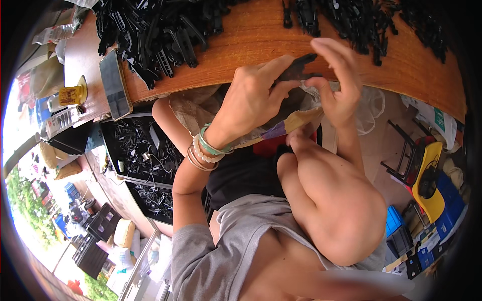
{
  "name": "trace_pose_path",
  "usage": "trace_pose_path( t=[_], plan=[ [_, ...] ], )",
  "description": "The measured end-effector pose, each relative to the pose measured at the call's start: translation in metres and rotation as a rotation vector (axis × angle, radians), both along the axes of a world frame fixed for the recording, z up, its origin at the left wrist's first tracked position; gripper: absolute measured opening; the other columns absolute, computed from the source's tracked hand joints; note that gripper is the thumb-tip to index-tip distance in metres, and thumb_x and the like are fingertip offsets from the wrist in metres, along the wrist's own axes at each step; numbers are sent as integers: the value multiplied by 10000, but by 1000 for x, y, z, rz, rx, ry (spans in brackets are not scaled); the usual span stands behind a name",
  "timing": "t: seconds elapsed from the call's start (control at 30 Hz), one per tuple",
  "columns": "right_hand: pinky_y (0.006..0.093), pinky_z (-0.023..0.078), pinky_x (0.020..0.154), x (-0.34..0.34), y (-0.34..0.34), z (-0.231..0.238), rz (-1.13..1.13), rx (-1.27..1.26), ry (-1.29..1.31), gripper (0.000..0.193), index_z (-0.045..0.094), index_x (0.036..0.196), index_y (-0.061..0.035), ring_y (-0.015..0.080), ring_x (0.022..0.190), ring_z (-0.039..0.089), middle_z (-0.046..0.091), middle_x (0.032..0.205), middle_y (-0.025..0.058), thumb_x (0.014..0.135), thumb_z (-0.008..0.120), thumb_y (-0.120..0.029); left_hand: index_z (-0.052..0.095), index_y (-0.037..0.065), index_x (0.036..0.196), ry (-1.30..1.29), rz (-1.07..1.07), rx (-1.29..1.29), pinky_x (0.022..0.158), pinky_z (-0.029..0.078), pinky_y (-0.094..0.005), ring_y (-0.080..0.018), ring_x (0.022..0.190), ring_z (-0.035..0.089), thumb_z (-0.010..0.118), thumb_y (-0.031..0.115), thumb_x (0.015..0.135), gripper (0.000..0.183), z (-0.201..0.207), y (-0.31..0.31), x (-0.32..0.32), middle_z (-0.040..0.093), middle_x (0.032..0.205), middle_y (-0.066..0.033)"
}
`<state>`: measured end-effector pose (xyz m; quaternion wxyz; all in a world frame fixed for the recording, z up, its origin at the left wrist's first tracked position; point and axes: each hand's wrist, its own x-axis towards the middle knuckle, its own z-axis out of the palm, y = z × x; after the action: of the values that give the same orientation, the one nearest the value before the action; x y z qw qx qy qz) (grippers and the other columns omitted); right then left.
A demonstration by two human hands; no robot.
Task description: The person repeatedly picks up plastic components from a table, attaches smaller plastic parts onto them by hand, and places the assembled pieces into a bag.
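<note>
My left hand point(251, 95), with several bracelets on its wrist, pinches a slim black plastic part point(296, 69) between thumb and fingers. The part is tilted and slightly blurred, so its exact kind cannot be told. To its right, my right hand point(342, 85) is curved with thumb and fingers apart. Its thumb tip is close to the part's lower end; whether they touch is unclear. Beneath both hands, an opened woven sack point(293, 120) with a plastic lining lies over my lap at the table edge, and what is inside is mostly hidden.
On the wooden table point(246, 42) lie a big heap of black plastic parts point(150, 30), smaller piles point(346, 25) at right, and a phone point(115, 84). Black trays point(143, 145) of parts stand lower left. A yellow stool point(429, 180) is at right.
</note>
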<state>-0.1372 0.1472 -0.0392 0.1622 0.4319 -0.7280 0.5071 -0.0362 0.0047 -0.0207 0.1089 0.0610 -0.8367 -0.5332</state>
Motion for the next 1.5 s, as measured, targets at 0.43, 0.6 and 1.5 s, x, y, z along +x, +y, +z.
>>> trace_pose_path(
  t=[0.43, 0.6, 1.5],
  plan=[
    [266, 470, 584, 10, 12, -5, 140, 16, -220, 291, 646, 990, -3, 182, 698, 592, 635, 844, 95, 718, 688, 94, 623, -29, 1091, 79, -112, -183, 574, 521, -301, -251, 635, 672, 705, 69, 789, 329, 3, -7, 1, 676, 822, -168],
    [266, 458, 605, 12, 11, -5, 157, -4, -292, 288, 654, 1014, -16, 181, 694, 583, 642, 846, 83, 734, 708, 28, 615, -13, 1118, 7, -138, -164, 585, 523, -300, -229, 668, 677, 698, 79, 800, 341, 4, -10, 3, 676, 791, -155],
    [370, 500, 709, -40, -13, -26, -293, 285, 87, 220, 636, 994, -59, 266, 801, 602, 604, 916, 65, 782, 666, -11, 549, -13, 995, 446, 29, -642, 562, 501, -362, -320, 727, 607, 591, -8, 773, 226, -16, -41, -83, 553, 868, -148]
  ],
)
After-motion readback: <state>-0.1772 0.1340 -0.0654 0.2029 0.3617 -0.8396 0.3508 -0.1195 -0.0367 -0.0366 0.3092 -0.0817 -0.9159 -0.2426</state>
